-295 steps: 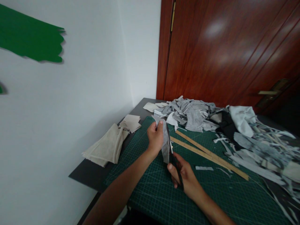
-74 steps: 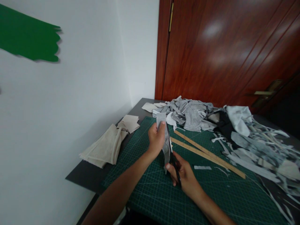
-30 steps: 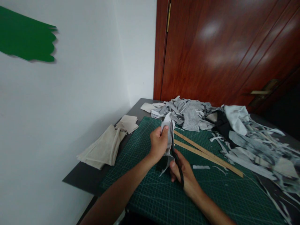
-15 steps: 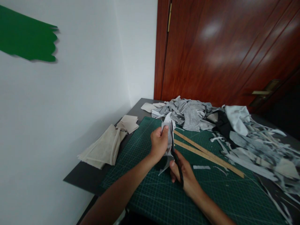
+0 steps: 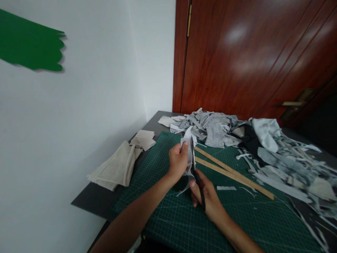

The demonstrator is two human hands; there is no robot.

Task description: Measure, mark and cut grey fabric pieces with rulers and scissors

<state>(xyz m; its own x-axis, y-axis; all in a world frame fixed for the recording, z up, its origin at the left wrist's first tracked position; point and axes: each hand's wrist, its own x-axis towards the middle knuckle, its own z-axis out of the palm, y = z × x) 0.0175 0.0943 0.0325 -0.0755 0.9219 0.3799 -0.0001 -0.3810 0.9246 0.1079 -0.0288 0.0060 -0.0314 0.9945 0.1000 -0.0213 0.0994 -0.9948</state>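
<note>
My left hand (image 5: pixel 178 159) is closed on a grey fabric piece (image 5: pixel 190 160), thumb on its near face, above the cutting mat. Black-handled scissors (image 5: pixel 201 191) are in my right hand (image 5: pixel 206 193), with their blades pointing away from me along the right edge of the fabric. A thin strip (image 5: pixel 183 191) of the cloth hangs below, near the scissors' pivot. Behind the blade tips shows a white curl of fabric (image 5: pixel 189 132). My fingers hide part of the handles and the cloth.
Under my hands lies a green gridded cutting mat (image 5: pixel 168 218). Two wooden rulers (image 5: pixel 231 172) cross on it, near a small grey scrap (image 5: pixel 226 188). Heaped grey offcuts (image 5: pixel 214 128) line the back and right. Folded beige cloth (image 5: pixel 118 165) lies left, beside the white wall (image 5: pixel 105 88).
The scissors and the fabric have shifted very slightly left. The strip hanging below the fabric looks narrower and has swung a little. Both hands keep their grip.
</note>
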